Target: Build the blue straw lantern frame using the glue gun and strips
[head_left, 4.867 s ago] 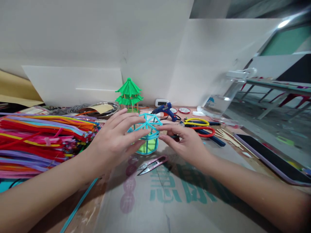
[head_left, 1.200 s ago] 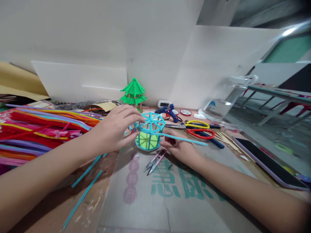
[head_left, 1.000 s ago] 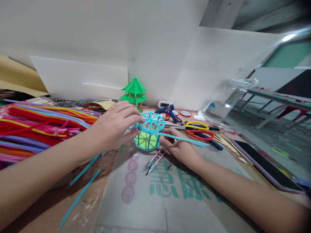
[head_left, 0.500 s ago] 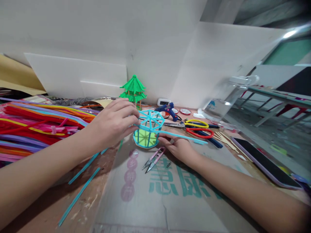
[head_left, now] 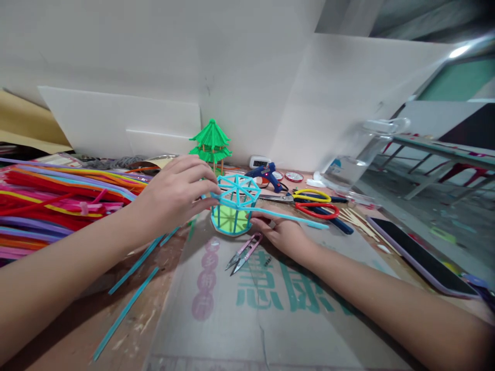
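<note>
Frame, blue, upright on the board between the two hands; spoked top ring, thin posts, pale green floor. Left hand is at its left side, at top-ring height; the grip is nearly closed, thumb below and fingers above, pinching the ring's left edge. Whether it also has hold of a strip end there cannot be told, as the fingers cover the spot. Right hand lies low, just to the right of the frame, fingers curled and thumb tip close to the index finger, both at the lower right posts. Cannot tell whether this grip is closed on a post or only resting against it. Key relation: the blue strip leaves the front of the top ring and runs to the right, long axis roughly sideways and dipping slightly, passing above the right fingers; its free end is near the scissors. Right hand is the nearer one to that free length; left hand is nearer to the ring's opposite edge. Relative to the grips: frame directly to the right of the left fingertips, and to the left of and slightly beyond the right fingertips. Snips lie in front of the frame, blades pointing toward the wearer and left. Glue gun sits behind the frame, to the right. Loose strips lie on the table, left of the board.
</note>
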The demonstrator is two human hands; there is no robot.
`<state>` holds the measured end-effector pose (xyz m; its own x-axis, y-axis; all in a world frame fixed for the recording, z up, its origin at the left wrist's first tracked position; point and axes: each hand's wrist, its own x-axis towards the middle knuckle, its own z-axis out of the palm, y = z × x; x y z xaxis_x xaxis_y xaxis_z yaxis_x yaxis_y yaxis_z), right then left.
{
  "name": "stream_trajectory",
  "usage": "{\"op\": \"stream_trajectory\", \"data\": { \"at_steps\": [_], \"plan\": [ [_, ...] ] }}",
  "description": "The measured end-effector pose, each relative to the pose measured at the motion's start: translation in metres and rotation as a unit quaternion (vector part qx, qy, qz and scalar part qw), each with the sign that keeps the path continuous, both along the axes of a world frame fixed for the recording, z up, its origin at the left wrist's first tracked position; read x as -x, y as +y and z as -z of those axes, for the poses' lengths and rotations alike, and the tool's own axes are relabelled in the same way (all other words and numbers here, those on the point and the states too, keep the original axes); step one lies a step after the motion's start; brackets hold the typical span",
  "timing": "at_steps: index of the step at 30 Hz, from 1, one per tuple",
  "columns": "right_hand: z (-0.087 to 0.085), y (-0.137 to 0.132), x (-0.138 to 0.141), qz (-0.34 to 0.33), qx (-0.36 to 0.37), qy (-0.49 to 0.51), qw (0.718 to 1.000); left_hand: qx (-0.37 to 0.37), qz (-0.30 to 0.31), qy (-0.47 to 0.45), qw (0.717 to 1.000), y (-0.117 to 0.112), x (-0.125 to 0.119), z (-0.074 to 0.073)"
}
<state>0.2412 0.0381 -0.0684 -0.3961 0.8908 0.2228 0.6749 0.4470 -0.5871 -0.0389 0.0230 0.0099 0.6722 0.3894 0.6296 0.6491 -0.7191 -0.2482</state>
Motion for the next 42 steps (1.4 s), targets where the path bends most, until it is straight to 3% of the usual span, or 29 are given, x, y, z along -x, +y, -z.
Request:
{"op": "stream_trajectory", "data": {
  "at_steps": [5,9,17,25,35,42],
  "plan": [
    [0.000,0.001,0.000,-0.019,-0.030,0.010,0.999,0.070,-0.009,-0.060,0.996,0.002,0.005,-0.003],
    [0.001,0.000,0.000,-0.004,-0.001,-0.009,1.000,0.142,-0.003,-0.101,0.985,0.004,0.001,0.003],
    [0.002,0.002,0.000,-0.018,-0.019,-0.018,0.999,0.244,-0.030,-0.173,0.954,0.010,-0.001,0.012],
    [0.005,0.004,0.000,-0.049,-0.023,0.016,0.998,0.248,-0.009,-0.179,0.952,0.009,-0.001,0.009],
    [0.000,0.002,0.005,-0.036,-0.011,0.016,0.999,0.283,-0.011,-0.204,0.937,0.012,-0.001,0.014],
    [0.001,0.002,0.003,-0.052,-0.019,0.015,0.998,0.227,-0.016,-0.159,0.961,0.009,-0.001,0.010]
  ]
}}
